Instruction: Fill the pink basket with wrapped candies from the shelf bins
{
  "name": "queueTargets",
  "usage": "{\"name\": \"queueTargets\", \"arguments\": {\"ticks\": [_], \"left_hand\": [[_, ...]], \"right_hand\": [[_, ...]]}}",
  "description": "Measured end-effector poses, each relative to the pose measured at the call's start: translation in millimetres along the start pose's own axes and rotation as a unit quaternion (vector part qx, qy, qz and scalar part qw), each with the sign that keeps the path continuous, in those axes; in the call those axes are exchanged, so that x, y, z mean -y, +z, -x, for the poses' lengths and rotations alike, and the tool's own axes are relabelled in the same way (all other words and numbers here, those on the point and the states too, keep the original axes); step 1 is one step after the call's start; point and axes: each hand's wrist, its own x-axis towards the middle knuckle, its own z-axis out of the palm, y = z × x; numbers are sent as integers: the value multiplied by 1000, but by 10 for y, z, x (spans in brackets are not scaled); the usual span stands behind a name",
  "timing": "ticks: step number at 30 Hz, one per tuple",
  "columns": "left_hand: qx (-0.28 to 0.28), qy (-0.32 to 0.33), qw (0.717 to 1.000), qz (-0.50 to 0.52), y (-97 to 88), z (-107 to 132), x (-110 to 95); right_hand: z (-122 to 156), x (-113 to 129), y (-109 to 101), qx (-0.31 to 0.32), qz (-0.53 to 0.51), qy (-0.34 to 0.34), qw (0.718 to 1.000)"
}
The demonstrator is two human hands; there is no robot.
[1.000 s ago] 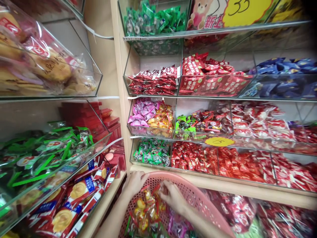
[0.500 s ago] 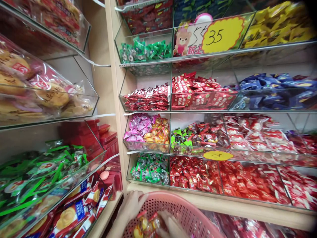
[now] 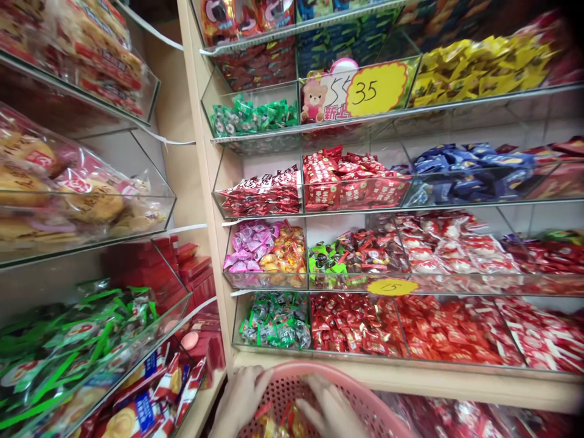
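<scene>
My left hand (image 3: 244, 395) is closed over the left rim of a pink perforated plastic basket (image 3: 365, 398) at the bottom of the view. Inside the basket lie gold-and-red wrapped candies (image 3: 280, 423), partly cut off by the lower edge. My right hand (image 3: 331, 406) is inside the basket, just right of these candies. Its fingers are apart, slightly blurred, and I see nothing held between them. The fingertips point toward the far wall of the basket.
Clear bins of wrapped candies, among them green ones (image 3: 276, 322) and red ones (image 3: 356, 325), rise in tiers ahead. A wooden ledge (image 3: 438, 380) runs behind the basket. Left are angled bins with green packets (image 3: 86, 331) and a wooden upright (image 3: 201, 182).
The view has tilted and turned slightly, so the shelves sit lower and further left. My right hand has lifted off the candies and its fingers have spread. My left hand stays on the rim.
</scene>
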Motion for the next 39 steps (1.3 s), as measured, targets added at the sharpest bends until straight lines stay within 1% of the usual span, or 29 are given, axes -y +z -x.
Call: {"name": "queueTargets", "arguments": {"ticks": [3,5,8,9,10,11,13,15,16,19,22,26,28,33,36,39], "left_hand": [[0,1,1000,1,-2,8,11],[-3,5,1000,0,7,6,25],[-5,8,1000,0,31,-7,50],[-5,7,1000,1,43,-12,61],[-7,7,1000,1,56,-17,73],[-8,7,1000,1,69,-20,86],[-12,10,1000,0,94,-24,111],[-16,14,1000,-4,107,-22,127],[-16,16,1000,-6,108,-20,130],[-9,18,1000,-18,89,-12,119],[-4,18,999,-31,62,-8,99],[7,21,999,-32,62,-16,96],[11,20,999,-32,75,-25,105],[15,19,999,-34,95,-37,123],[19,21,999,-35,86,-32,119],[21,18,999,-37,71,-23,106]], "right_hand": [[-59,338,-410,-48,13,-45,998],[-183,579,-748,-83,41,-109,990],[-508,942,-1288,-164,148,-187,957],[-640,1058,-1454,-186,189,-195,944],[-776,1169,-1603,-202,233,-187,933],[-909,1271,-1729,-211,278,-162,923],[-1151,1441,-1907,-213,356,-93,905],[-1345,1557,-1986,-192,413,-50,889],[-1423,1596,-1996,-178,431,-39,884],[-1590,1668,-1962,-149,451,-22,880],[-1669,1698,-1913,-135,451,-14,882],[-1672,1688,-1899,-128,454,-6,882],[-1659,1664,-1905,-137,456,-4,880],[-1651,1630,-1952,-205,451,-22,868],[-1600,1702,-2050,-222,439,-46,870],[-1411,1820,-2158,-238,412,-78,876]]}}
